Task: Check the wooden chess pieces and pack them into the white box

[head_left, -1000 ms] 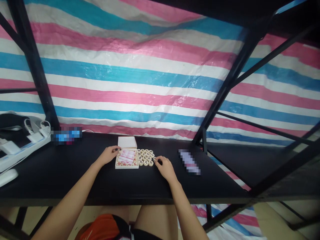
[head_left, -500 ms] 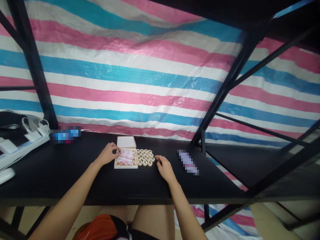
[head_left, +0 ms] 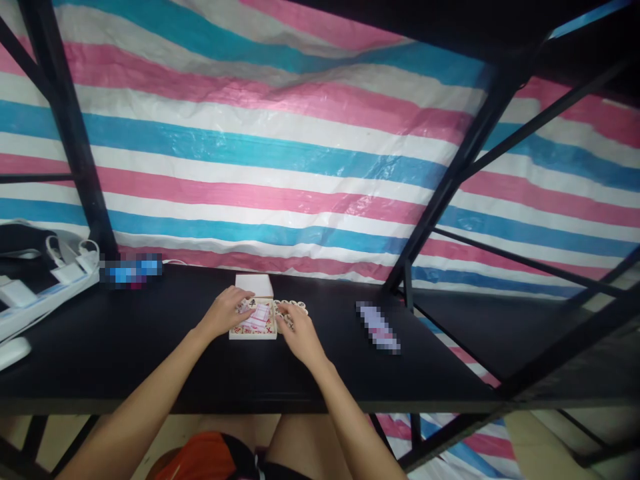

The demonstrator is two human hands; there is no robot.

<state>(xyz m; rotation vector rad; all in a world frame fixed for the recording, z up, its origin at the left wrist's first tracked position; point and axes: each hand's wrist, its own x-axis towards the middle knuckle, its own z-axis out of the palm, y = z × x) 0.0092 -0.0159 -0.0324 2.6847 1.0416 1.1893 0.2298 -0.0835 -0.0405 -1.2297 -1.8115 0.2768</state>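
A small open wooden box (head_left: 264,331) with a red-lined sheet and a few round pieces in it lies on the black table (head_left: 150,347). Its pale lid (head_left: 255,284) lies just behind it. My left hand (head_left: 223,313) is curled against the box's left edge, thumb over the rim. Round pale chess pieces (head_left: 296,305) lie in a cluster right of the box. My right hand (head_left: 299,335) covers most of them, its fingers bent down together onto the pieces beside the box's right wall. What the fingertips pinch is hidden.
A white power strip with plugs (head_left: 45,290) lies at the far left, a blurred blue object (head_left: 131,270) behind it, and a blurred flat item (head_left: 379,326) to the right. Black frame bars (head_left: 440,193) rise at both sides; a striped tarp hangs behind.
My right hand has slid left from the right side of the piece cluster onto it, up to the box wall. My left hand has stayed at the box's left edge.
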